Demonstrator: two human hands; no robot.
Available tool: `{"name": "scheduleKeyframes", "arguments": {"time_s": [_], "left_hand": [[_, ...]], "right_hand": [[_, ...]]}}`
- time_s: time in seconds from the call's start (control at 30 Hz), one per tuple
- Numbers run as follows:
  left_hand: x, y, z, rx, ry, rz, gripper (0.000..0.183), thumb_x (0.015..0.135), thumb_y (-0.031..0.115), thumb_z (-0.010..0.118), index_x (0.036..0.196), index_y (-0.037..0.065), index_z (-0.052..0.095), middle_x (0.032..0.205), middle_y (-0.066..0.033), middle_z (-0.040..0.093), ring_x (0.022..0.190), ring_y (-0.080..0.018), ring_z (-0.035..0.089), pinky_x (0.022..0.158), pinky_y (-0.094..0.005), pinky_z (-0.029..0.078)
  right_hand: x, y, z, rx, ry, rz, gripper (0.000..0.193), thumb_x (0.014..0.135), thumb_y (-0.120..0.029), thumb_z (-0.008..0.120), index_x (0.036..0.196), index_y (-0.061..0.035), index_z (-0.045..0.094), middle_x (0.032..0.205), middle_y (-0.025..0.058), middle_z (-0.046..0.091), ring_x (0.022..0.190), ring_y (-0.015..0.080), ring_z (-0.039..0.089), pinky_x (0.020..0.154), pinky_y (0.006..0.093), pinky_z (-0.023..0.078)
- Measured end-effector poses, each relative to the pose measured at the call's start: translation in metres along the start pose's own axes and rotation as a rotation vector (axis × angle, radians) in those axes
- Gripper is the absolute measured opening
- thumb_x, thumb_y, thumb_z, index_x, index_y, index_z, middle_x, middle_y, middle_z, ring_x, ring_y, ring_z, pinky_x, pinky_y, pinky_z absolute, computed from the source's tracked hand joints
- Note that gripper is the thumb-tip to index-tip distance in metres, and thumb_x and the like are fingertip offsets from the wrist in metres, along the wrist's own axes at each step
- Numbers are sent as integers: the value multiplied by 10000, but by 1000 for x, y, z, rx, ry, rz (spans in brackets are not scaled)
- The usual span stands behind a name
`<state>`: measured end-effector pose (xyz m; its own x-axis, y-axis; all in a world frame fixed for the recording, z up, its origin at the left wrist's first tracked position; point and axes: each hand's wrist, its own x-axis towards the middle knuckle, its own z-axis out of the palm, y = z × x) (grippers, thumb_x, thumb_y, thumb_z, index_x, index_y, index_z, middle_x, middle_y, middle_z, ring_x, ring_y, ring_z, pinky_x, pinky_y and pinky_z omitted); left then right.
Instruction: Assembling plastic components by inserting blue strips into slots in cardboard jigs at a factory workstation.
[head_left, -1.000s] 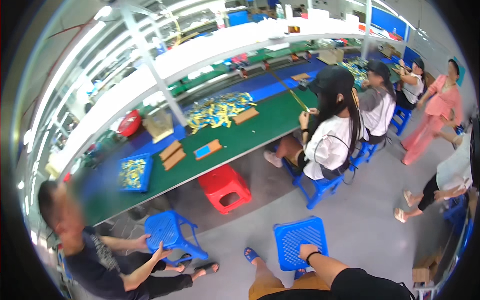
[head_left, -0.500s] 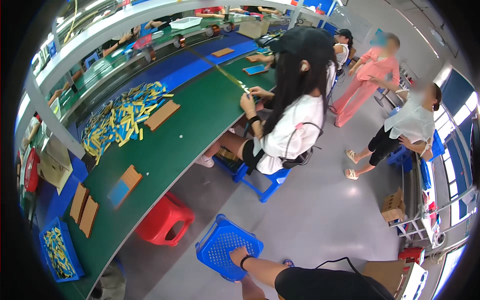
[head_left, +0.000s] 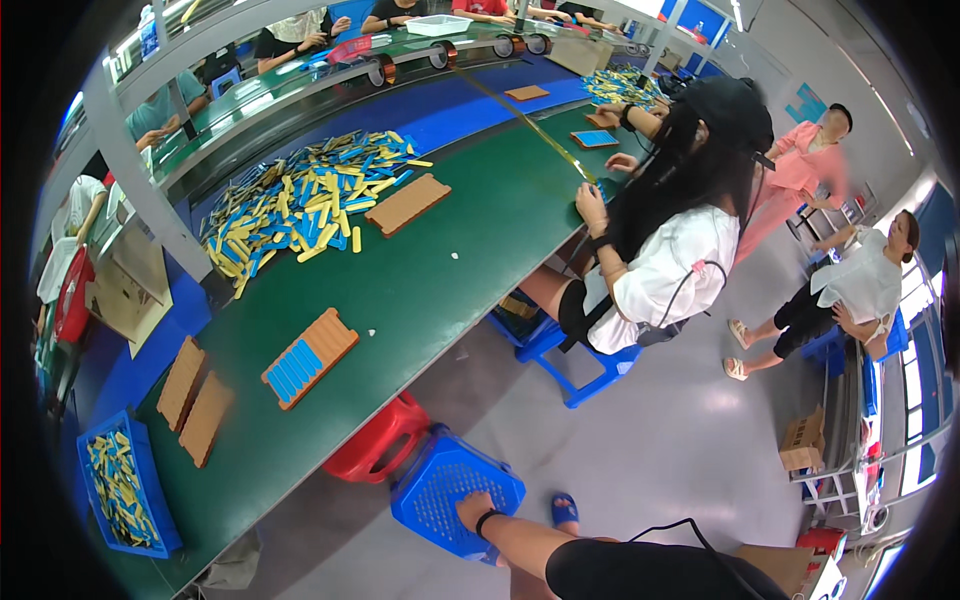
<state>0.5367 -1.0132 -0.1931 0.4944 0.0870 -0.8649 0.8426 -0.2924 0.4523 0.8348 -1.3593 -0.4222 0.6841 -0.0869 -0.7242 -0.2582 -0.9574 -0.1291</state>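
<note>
Low in the view, my right hand (head_left: 474, 508), with a black band at the wrist, grips the perforated seat of a blue plastic stool (head_left: 440, 482). Its fingers curl down at the middle of the seat, and the fingertips are hidden. My left hand does not show. Beside the stool, partly under the table, is a red stool (head_left: 375, 450). Above them stretches the green worktable (head_left: 400, 330), bearing a brown grooved tray (head_left: 325, 345) partly filled with blue strips.
A heap of blue and yellow strips (head_left: 310, 205) covers the table's far side. Brown trays (head_left: 182, 382) and a blue bin of strips (head_left: 128, 500) stand at left. A seated co-worker (head_left: 680, 240) handles small pieces on the right; two people stand behind.
The blue stool has moved closer to the red stool and table, with my right hand still on it. My view has shifted, so the table appears farther right. The co-worker's hands have moved apart.
</note>
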Motion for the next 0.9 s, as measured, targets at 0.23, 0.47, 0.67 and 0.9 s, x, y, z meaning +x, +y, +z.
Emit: {"name": "scheduleKeyframes", "arguments": {"time_s": [0.23,0.47,0.67,0.9], "left_hand": [[12,28,17,412,36,498,389,1061,403,755,1266,72,750,1009,-127,732,993,-252,680,854,-428,564],[86,168,95,254,-18,174,359,1039,313,741,1263,33,744,1198,-162,779,1057,-280,715,921,-445,587],[211,266,123,585,-93,218,522,992,384,758,1348,5,719,1295,-266,761,1201,-483,713,999,-533,565],[345,329,156,1032,-26,240,885,929,419,843,1641,40,479,1618,-274,577,1480,-509,537,1208,-529,482]], "right_hand": [[-36,8,-9,-24,22,-163,612,1025,-229,628,1611,-91,516,1466,234,667,1324,414,668,1043,569,565],[-37,54,-34,169,28,-353,560,973,-214,663,1512,-63,641,1504,239,667,1292,432,710,964,712,583],[-62,54,-189,286,-201,-208,592,923,-282,696,1495,-136,667,1503,295,643,1455,499,569,1205,655,452],[62,69,-145,267,-144,-139,739,905,-285,744,1590,-92,545,1635,271,506,1501,496,511,1224,648,448]]}}
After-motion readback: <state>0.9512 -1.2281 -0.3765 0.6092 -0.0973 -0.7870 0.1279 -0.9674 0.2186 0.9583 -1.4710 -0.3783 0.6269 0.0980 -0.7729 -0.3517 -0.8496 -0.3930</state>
